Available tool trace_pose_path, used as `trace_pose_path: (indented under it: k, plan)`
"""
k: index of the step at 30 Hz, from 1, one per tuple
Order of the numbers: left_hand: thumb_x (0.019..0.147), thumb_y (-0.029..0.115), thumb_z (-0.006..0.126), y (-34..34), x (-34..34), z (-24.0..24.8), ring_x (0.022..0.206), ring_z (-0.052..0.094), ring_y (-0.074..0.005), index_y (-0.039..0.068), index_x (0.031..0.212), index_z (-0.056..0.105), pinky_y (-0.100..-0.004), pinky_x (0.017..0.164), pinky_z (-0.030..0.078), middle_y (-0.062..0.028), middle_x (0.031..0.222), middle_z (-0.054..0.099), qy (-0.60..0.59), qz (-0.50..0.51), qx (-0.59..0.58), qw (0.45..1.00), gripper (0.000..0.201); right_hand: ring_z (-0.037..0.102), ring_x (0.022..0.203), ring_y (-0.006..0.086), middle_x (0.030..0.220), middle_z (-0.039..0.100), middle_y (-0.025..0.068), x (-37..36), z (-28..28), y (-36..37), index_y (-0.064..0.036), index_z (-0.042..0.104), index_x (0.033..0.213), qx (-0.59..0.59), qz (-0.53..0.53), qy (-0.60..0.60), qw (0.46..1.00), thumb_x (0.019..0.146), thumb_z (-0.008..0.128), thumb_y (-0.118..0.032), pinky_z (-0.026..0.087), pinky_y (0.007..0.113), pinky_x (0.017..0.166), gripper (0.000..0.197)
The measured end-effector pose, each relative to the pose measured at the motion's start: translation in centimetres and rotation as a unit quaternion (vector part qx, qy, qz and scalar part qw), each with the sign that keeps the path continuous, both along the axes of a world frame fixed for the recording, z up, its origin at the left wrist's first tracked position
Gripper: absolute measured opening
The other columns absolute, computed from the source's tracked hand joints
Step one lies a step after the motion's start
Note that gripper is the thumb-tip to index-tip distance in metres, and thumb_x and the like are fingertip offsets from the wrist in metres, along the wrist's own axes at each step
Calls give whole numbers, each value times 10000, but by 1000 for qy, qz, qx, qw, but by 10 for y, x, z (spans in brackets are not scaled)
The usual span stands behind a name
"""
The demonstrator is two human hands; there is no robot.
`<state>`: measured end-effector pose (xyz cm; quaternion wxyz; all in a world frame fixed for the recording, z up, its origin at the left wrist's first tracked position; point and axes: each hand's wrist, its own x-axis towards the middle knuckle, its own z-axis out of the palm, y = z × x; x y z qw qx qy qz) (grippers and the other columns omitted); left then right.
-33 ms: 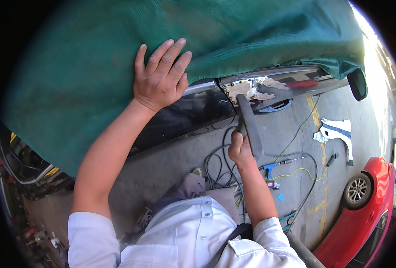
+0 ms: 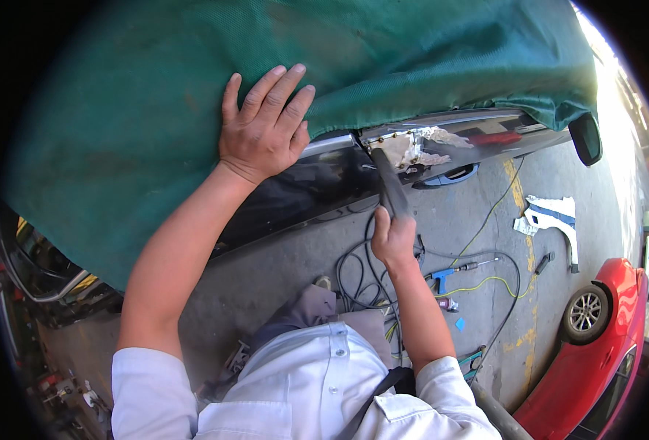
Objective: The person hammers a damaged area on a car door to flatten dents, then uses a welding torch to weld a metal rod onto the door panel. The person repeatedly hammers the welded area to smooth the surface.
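My left hand (image 2: 262,132) lies with spread fingers on the green cover (image 2: 148,125) draped over a dark car. My right hand (image 2: 395,236) is closed around a long dark bar-like tool (image 2: 389,180); its exact kind is unclear. The tool's far end rests at or just over a bare, pale patch (image 2: 397,147) on the car's side, and I cannot tell if it touches. Small dark spots line the patch's edge, close to the gap between the dark door panels (image 2: 317,180). Right of the patch is a door handle (image 2: 449,176).
Black cables (image 2: 354,282) coil on the concrete floor beside a blue-handled tool (image 2: 443,277). A white car panel (image 2: 555,220) lies farther right. A red car (image 2: 595,352) stands at lower right. The dark car's side mirror (image 2: 587,139) sticks out at upper right.
The far end of the tool has shifted left across the pale patch, and the tool has turned in my right hand. My left hand stays in place on the cover.
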<state>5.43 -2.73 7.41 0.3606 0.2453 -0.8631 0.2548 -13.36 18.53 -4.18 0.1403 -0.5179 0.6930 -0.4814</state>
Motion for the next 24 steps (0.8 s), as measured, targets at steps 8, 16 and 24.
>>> trace_pose_path:
  k: [8, 16, 24]
  plan:
    - [865, 289, 638, 1, 0, 0, 1373, 514, -189, 204, 1206, 724, -523, 1239, 200, 0, 1454, 607, 7, -5, -6, 1000, 361, 625, 698, 493, 706, 613, 232, 2, 3, -4, -1, 591, 996, -64, 13, -13, 998, 1017, 581, -279, 496, 491, 611, 279]
    - [856, 271, 638, 2, 0, 0, 1374, 511, -187, 202, 1198, 726, -524, 1238, 203, 5, 1456, 605, 15, -7, -2, 1000, 360, 627, 783, 525, 781, 642, 286, 3, 19, -6, 19, 592, 1001, -82, -20, -6, 996, 1021, 585, -302, 501, 509, 655, 321]
    - [860, 287, 636, 3, 0, 0, 1372, 505, -183, 213, 1212, 701, -547, 1227, 217, 5, 1465, 589, 12, -10, -7, 1000, 366, 621, 736, 513, 743, 631, 271, -2, 17, -1, 11, 584, 972, -11, -45, -23, 999, 1026, 596, -334, 496, 495, 633, 350]
